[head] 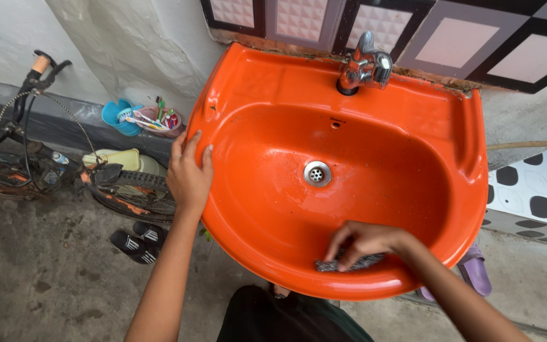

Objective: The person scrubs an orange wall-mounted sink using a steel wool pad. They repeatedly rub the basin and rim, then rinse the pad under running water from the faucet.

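Two hands: left hand (189, 176) clasps orange sink (273, 82) rim, right hand (365, 242) presses steel scrubber (349, 262) inside

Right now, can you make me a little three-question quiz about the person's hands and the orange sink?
1. True or false: the left hand grips the rim of the orange plastic wash basin.
2. What does the right hand press against the basin's inner wall? A) a blue sponge B) a grey metal scouring pad C) a toothbrush
3. Fill in: the round metal drain sits in the basin's floor, below the chrome ____.

Key: 1 true; 2 B; 3 tap.
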